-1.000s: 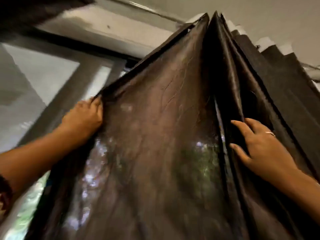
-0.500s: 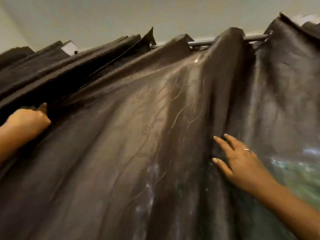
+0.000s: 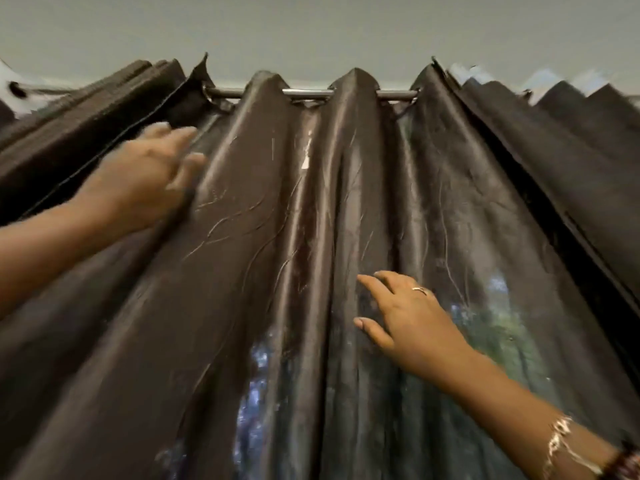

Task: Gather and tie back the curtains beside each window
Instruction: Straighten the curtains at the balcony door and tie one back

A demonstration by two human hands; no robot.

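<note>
Starting at the lower right corner, the right forearm comes into view with a thin metal bracelet (image 3: 561,441) on the wrist. Further up, the right hand (image 3: 412,320) lies with its palm toward the dark brown curtain (image 3: 277,244); the fingers are spread and almost straight, they grip nothing, and the fingertips touch the cloth in a hollow between two folds. A ring (image 3: 419,290) sits on one finger. On the other side and higher, the left hand (image 3: 145,181) is blurred, but its fingers look stretched and relaxed, not closed around anything; they rest against the edge of a shiny fold, just beside a tight pack of pleats (image 3: 86,112) gathered at the left. The curtain fills nearly the whole view and hangs in wide shiny folds in the middle, and some light and green colour shine through the thin cloth in its lower part. A second pack of pleats (image 3: 571,133) stands at the right. At the top, a metal rod (image 3: 304,93) passes through the cloth and shows between the folds. Beyond the rod there is only a plain pale grey surface (image 3: 311,29)
</note>
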